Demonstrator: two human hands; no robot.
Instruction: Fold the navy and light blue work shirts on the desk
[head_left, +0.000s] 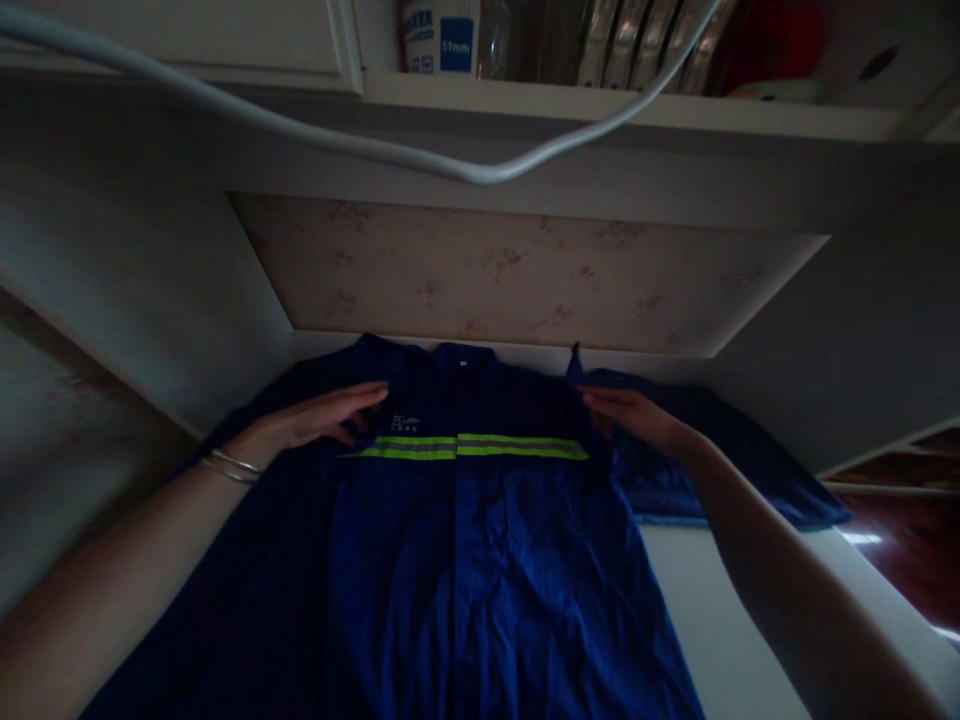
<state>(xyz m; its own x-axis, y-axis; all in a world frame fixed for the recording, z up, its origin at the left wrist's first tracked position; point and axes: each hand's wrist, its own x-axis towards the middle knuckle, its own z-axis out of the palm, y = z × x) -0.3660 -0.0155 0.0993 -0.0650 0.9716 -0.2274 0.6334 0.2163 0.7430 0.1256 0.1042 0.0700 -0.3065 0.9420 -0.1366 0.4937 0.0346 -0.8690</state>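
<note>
Blue jacket point(480, 530) lies front up on the white worktop point(705, 600), shoulders close to the wall panel point(502, 280), lower part running out of frame at the near side.

Hands: left hand point(341, 412) over the chest beside the small white print point(405, 424), thumb and fingers a little apart; cannot tell whether cloth is pinched. Right hand point(634, 412) at the opposite shoulder, fingertips by a raised peak of cloth, spread narrow; grip on it not clear in this dim light.

Risks, my judgement: folded dark cloth point(652, 485) sits right against the jacket's right-hand edge, under the right hand. Dark on dark, so fingers could take up both and drag the folded piece along. Lower front is rippled; pressing or folding over it would likely set creases. Pulling harder with one hand would probably skew the reflective band point(517, 446), whose two halves meet at the front closure. Unseen hem may hang and tug; cannot tell.

Orientation: collar point(465, 358) points away from the person, toward the panel. Long axis runs from collar to the person's side, following the closure almost straight; band crosses it.
</note>
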